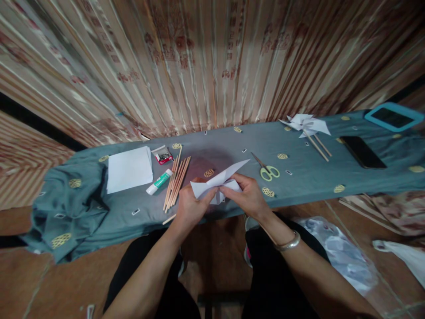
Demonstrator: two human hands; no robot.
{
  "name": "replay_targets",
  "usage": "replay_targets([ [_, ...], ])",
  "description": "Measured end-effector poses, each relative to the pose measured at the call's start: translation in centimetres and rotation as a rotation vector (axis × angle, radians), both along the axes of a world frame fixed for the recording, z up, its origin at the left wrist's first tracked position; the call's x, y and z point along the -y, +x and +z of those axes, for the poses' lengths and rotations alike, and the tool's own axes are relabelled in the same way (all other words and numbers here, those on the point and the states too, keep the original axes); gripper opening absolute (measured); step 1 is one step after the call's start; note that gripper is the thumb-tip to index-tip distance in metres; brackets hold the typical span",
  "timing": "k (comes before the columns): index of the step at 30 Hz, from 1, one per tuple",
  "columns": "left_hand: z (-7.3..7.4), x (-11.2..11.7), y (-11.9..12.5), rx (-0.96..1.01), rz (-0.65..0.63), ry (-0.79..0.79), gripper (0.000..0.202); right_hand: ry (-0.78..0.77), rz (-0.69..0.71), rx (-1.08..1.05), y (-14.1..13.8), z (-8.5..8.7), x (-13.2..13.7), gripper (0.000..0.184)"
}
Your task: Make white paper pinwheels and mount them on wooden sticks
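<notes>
Between my two hands is a white paper pinwheel [222, 177], its blades partly folded in and one long point sticking up to the right. My left hand [192, 201] pinches it from the left, thumb near the middle. From the right, my right hand [249, 195] grips it with thumb and fingers, the thumb tips almost meeting at the centre. Just left of my left hand lie several wooden sticks [177, 181] and a glue stick [159, 182]. Scissors with green handles [268, 172] rest beyond my right hand.
A stack of white paper [129, 170] and a small red box of pins [162, 155] lie at the left. Finished-looking pinwheels on sticks [307, 124], a black phone [362, 152] and a blue-framed tablet [394, 117] lie right. A plastic bag [341, 252] sits on the floor.
</notes>
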State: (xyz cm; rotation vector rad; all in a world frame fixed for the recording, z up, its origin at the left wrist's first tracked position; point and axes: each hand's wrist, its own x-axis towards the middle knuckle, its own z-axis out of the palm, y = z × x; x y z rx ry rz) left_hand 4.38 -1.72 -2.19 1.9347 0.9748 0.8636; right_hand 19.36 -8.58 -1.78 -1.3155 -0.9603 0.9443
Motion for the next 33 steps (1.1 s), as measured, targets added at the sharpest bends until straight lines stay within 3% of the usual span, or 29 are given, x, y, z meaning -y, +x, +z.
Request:
replay_targets([
  [11, -0.1, 0.3, 0.0, -0.011, -0.028, -0.042, 0.020, -0.032, 0.137, -0.052, 1.1, 0.1, 0.1, 0.031],
  [19, -0.1, 0.4, -0.1, -0.024, -0.063, -0.026, 0.018, -0.150, 0.156, 0.009, 1.7, -0.1, 0.2, 0.028],
  [33, 0.0, 0.3, -0.5, -0.084, -0.160, -0.022, 0.015, -0.154, 0.202, 0.023, 2.2, -0.8, -0.1, 0.032],
])
